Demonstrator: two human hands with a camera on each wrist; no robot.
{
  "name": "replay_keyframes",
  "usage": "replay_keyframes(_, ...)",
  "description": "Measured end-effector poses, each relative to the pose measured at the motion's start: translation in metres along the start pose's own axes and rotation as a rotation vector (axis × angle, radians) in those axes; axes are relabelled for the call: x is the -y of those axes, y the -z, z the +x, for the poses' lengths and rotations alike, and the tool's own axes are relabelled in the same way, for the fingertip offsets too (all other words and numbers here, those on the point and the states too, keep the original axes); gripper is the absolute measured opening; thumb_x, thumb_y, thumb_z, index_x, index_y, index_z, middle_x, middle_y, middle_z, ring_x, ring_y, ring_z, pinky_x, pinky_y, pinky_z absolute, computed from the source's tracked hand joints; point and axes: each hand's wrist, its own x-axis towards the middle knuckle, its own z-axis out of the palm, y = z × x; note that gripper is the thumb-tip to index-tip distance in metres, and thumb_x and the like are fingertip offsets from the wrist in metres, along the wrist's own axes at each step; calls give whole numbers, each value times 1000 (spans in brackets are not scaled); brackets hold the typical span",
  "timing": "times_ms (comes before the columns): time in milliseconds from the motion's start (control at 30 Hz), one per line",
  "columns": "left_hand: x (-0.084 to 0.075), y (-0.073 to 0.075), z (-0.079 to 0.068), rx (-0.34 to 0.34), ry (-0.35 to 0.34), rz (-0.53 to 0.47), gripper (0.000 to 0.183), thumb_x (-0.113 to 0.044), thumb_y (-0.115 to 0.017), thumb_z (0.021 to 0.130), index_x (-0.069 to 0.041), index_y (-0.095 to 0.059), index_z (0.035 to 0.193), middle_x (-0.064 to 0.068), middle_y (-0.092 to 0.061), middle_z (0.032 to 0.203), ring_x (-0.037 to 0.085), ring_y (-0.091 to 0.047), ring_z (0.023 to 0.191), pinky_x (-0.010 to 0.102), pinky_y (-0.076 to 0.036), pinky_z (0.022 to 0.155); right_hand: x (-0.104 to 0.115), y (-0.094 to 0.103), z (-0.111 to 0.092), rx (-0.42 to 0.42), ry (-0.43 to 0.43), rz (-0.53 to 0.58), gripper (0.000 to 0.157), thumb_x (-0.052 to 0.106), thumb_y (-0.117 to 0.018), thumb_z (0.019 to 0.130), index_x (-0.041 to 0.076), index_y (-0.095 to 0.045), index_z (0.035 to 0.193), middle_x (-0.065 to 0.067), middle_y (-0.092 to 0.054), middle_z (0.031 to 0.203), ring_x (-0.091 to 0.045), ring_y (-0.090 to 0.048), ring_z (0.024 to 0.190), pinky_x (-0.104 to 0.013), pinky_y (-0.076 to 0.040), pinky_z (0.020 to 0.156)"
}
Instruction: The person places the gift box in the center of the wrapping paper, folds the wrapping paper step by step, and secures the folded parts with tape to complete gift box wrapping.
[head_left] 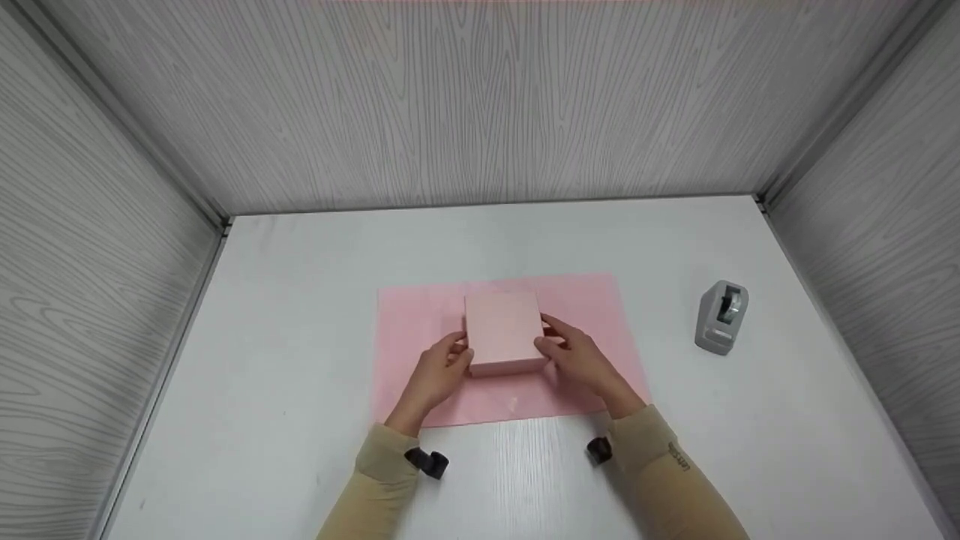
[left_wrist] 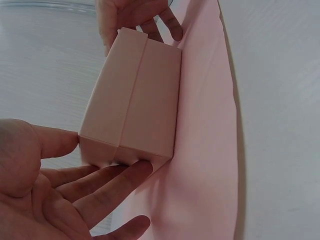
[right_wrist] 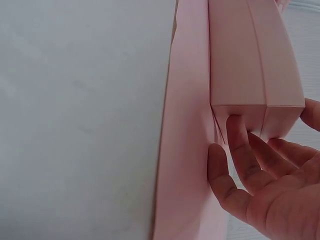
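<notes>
A pale pink lidded box (head_left: 504, 327) sits over a flat pink sheet of wrapping paper (head_left: 592, 300) in the middle of the table. My left hand (head_left: 441, 371) holds the box's left side; in the left wrist view its thumb is at a corner and the fingertips (left_wrist: 137, 172) touch the end face. On the opposite side my right hand (head_left: 585, 364) grips the box, thumb by the near right corner. The right wrist view shows its fingers (right_wrist: 242, 145) against that end face, with the little finger apart from the box. A seam runs along the box's side (left_wrist: 135, 90).
A grey tape dispenser (head_left: 721, 318) with a roll in it stands on the white table (head_left: 300, 300), right of the paper. Grey wood-grain panels (head_left: 480, 105) enclose the back and both sides. A black wrist camera (head_left: 427, 461) is strapped at the left cuff.
</notes>
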Motion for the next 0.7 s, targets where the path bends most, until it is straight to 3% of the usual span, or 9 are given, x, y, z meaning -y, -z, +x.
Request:
replay_keyframes(433,3,-1,0,-3,-45,8,46,-18,-51,103,4,-44,142,17,-63,117,22,-67,92,43,-52,87,-4,0,-1,6,12,-16,61,35,-56,101,12,-35,153,-16,-51,139,-31,-57,114,-46,-48,94)
replay_keyframes(700,2,-2,0,-18,-34,13,45,-17,-52,102,4,-46,141,18,-64,118,27,-65,103,43,-52,88,-4,0,-1,1,9,-2,60,33,-56,101,12,-35,153,-16,-51,140,-31,-58,114,-46,-47,93)
